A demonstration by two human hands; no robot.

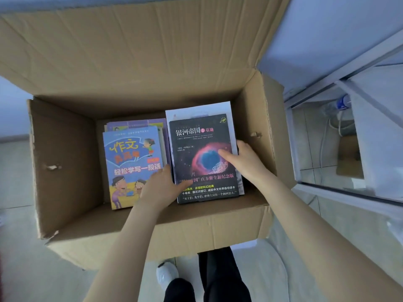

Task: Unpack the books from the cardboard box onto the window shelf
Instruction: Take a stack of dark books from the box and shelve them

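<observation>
Clamped on the black book from both sides — left hand, right hand — fingertips hidden under its edges.

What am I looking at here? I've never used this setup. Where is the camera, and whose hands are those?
There is no machine here. A person works bare-handed, and the single picture comes from a camera on their head, looking down. Below is an open cardboard box holding two stacks of books. The left hand and the right hand each have a grip on a side edge of the dark galaxy-cover book, thumbs on its cover. It lies on top of the right stack. A blue children's book tops the left stack.
</observation>
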